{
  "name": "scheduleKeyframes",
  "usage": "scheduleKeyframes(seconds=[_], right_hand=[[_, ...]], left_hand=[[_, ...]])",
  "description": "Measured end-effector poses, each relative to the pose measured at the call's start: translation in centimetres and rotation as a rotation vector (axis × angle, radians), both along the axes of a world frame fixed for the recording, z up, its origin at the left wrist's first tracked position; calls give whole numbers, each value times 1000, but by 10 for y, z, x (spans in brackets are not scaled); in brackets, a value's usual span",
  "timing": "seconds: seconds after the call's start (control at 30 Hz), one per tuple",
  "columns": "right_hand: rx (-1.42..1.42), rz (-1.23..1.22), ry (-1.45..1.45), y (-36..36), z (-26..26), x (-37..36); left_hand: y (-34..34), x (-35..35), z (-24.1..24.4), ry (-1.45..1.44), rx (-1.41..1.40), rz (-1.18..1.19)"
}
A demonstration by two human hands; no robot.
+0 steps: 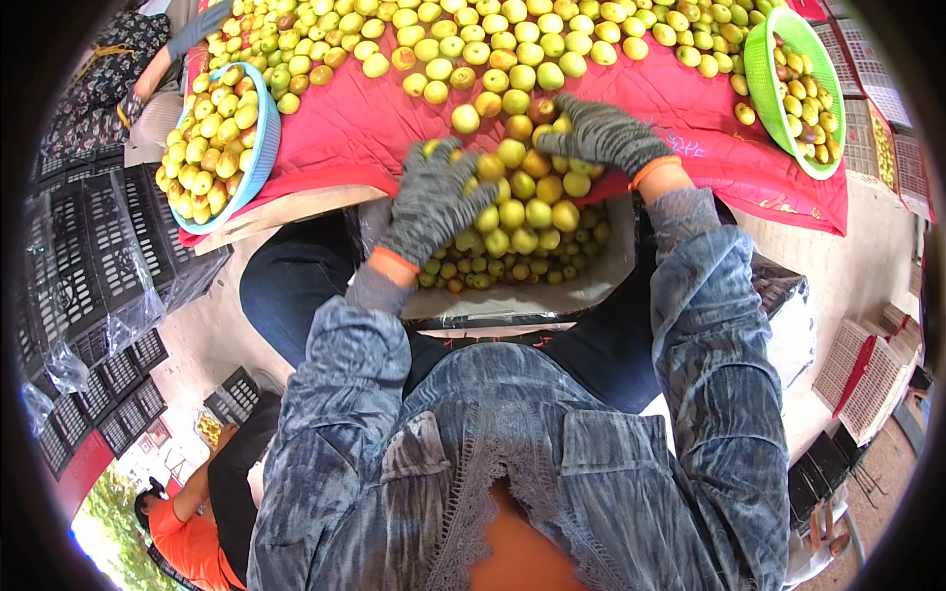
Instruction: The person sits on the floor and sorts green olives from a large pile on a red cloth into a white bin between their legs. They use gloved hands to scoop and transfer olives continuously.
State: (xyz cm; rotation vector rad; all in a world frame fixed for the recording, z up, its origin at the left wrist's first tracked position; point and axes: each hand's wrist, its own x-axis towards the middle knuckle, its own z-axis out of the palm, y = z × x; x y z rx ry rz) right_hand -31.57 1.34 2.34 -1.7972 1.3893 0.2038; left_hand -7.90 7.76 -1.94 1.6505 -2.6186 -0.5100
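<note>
Yellow-green jujube-like fruits (523, 185) lie heaped at the near edge of a red quilted cloth (347, 133), over a lined crate (517, 299) that holds more of them. My left hand (437, 199), in a grey striped glove, rests with fingers spread on the heap's left side. On its right side, my right hand (606, 137) wears a matching glove and curves around the fruits. Both hands touch fruits; neither is closed around a single one. The crate sits between my knees, its far part hidden beneath the heap. More fruits (528, 33) cover the far part of the cloth.
A blue basket (267, 140) of fruits stands at the table's left edge, a green basket (757, 96) of fruits at the right. Black crates (111, 244) are stacked at left, pale crates (861, 377) at lower right. A co-worker's gloved hand (198, 29) is at upper left; another person (196, 539) is at lower left.
</note>
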Motion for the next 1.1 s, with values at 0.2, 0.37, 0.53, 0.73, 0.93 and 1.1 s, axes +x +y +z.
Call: scheduleKeyframes(seconds=[0.2,0.37,0.53,0.73,0.93,1.1], right_hand=[[52,120,-139,29,-15,15],[-179,161,-275,38,-11,14],[-589,-230,40,-19,-13,-48],[-572,-457,358,-55,-35,-106],[-449,-402,227,-62,-45,-89],[-467,-389,189,-61,-52,-78]], left_hand=[[2,23,13,191,-176,-414],[-100,26,14,490,21,347],[-201,-38,-4,-34,-227,187],[-144,-84,-15,-164,-290,-105],[-73,-24,-7,312,-46,-399],[-129,50,-12,589,-219,351]])
